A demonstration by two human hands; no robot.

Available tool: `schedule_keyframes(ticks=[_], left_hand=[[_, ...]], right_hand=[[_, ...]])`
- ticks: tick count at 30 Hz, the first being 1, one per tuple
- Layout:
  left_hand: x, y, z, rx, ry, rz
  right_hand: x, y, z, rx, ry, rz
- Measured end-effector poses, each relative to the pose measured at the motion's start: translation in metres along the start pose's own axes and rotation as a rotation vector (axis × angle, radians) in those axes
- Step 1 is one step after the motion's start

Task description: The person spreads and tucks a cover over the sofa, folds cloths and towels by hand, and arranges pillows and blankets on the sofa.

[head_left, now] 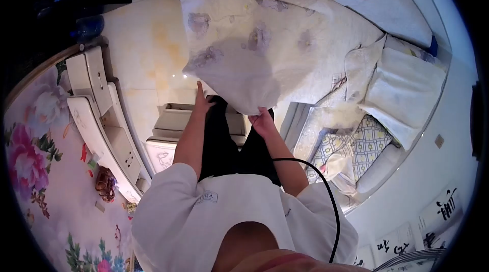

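A large cream cloth cover (300,63) with grey-purple flower prints spreads out in front of me and over the sofa side. My right hand (263,122) is closed on its near edge, fingers pinching the fabric just above my right thigh. Beside the cloth's left corner is my left hand (203,101), its fingers apart, one pointing up and another towards the cloth. It looks close to the edge without gripping it. The near edge hangs over my dark trousers (219,145).
On the right stands a sofa (402,7) with a patterned cushion (372,145) and bunched covers. Behind my legs is a low cabinet (196,122); a white TV cabinet (119,134) lines the left. A black cable (333,211) runs past my right arm.
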State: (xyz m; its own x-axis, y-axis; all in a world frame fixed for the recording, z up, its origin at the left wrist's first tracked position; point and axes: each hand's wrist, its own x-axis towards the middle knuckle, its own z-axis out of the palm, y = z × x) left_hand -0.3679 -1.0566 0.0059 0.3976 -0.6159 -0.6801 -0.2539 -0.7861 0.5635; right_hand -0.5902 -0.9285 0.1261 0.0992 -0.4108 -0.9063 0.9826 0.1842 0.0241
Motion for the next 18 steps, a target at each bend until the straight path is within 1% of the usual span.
schedule_keyframes(ticks=[1, 2, 3, 4, 5, 6, 8, 9, 11, 13, 15, 16, 18], left_hand=[[-0.016, 0.004, 0.002, -0.5, -0.421, -0.233], [-0.029, 0.013, 0.007, -1.004, -0.84, -0.467], [-0.034, 0.022, 0.015, -1.003, -0.856, -0.47], [-0.043, 0.03, 0.023, -1.08, -0.888, -0.412], [-0.057, 0.036, 0.028, -1.158, -0.912, -0.356], [-0.076, 0.051, 0.03, -1.161, -0.913, -0.362], [-0.11, 0.095, 0.029, -1.204, -0.708, -0.387], [-0.123, 0.107, 0.027, -1.203, -0.709, -0.374], [-0.153, 0.127, 0.018, -1.025, -0.605, -0.552], [-0.206, 0.158, -0.006, -0.905, -0.634, -0.692], [-0.246, 0.174, -0.033, -0.923, -0.748, -0.751], [-0.263, 0.182, -0.045, -0.914, -0.732, -0.739], [-0.289, 0.201, -0.067, -0.816, -0.702, -0.775]], right_hand=[[-0.018, 0.004, 0.018, 0.001, -0.011, 0.058], [-0.033, 0.007, 0.03, 0.006, -0.002, 0.048], [-0.045, 0.007, 0.04, -0.037, -0.018, 0.1], [-0.054, 0.005, 0.044, -0.082, -0.031, 0.155], [-0.06, 0.002, 0.042, -0.097, -0.032, 0.147], [-0.066, -0.004, 0.037, -0.098, -0.026, 0.145], [-0.061, -0.025, 0.025, -0.067, -0.121, 0.067], [-0.05, -0.034, 0.017, -0.009, -0.106, -0.018], [-0.034, -0.064, 0.02, 0.136, -0.186, -0.081], [-0.006, -0.093, 0.001, 0.335, -0.184, -0.099], [0.041, -0.119, -0.023, 0.255, -0.154, -0.315], [0.046, -0.131, -0.017, 0.268, -0.161, -0.299], [0.047, -0.16, 0.001, 0.21, -0.122, -0.416]])
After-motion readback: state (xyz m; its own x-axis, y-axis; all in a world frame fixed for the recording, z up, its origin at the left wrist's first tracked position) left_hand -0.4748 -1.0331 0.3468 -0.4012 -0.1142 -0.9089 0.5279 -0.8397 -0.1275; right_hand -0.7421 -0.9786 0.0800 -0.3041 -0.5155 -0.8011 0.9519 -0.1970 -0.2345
